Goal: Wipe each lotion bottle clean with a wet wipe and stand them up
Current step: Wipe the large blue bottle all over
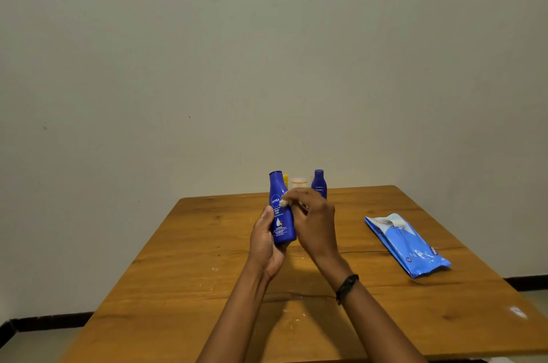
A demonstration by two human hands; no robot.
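Fingers of the left hand (264, 244) curl round the lower body of a blue lotion bottle (280, 226), held upright above the wooden table (207, 288). The right hand (314, 223) pinches a small white wet wipe (283, 203) against the bottle's front, just beside the round logo. Near the table's far edge stand a second blue bottle (319, 183), a yellow bottle (285, 178) (mostly hidden behind the held one) and a pale jar (298, 182). A blue wipes pack (406, 244) lies flat to the right.
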